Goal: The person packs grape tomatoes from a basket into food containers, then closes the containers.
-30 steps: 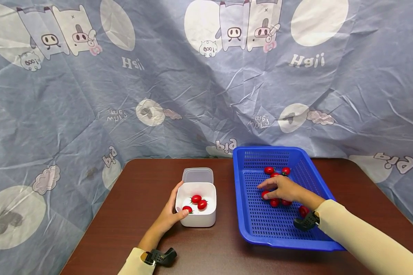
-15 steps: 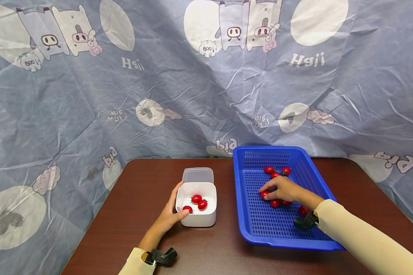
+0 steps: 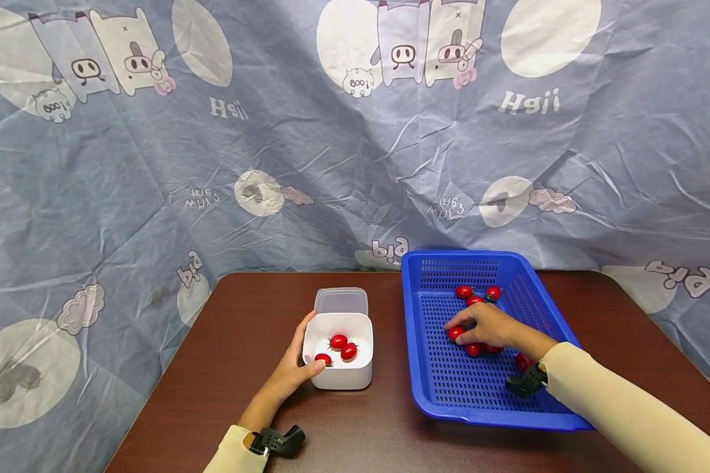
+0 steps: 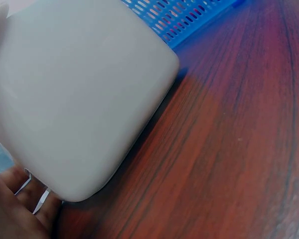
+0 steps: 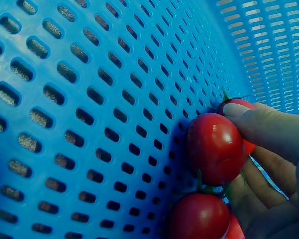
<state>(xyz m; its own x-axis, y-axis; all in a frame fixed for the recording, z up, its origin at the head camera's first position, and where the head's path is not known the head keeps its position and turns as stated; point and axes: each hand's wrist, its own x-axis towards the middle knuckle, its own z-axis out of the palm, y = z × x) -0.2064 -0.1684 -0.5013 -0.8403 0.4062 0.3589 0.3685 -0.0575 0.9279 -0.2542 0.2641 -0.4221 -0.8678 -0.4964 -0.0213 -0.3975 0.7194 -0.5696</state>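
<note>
My left hand point(image 3: 291, 368) holds the left side of a white square container point(image 3: 346, 379), the thumb over its near rim. In the left wrist view, the container's smooth wall point(image 4: 89, 99) fills the upper left. Inside it lie 3 cherry tomatoes point(image 3: 348, 351) with green stems. My right hand point(image 3: 490, 324) is down in a blue plastic basket point(image 3: 407, 328). Its thumb and fingers pinch a red cherry tomato point(image 5: 217, 148), which sits low beside the basket's slotted floor. Another tomato point(image 5: 199, 217) lies right against it, and one more point(image 5: 236, 106) shows behind the thumb.
Several cherry tomatoes point(image 3: 463, 292) lie farther back in the basket, and one point(image 3: 522, 362) is near my right wrist. A clear lid point(image 3: 341, 301) lies behind the container on the dark wooden table point(image 3: 231, 328). A patterned cloth point(image 3: 331, 144) hangs behind the table.
The right thumb and fingers have drawn in around a tomato in the basket. The left hand and the container have stayed where they were.
</note>
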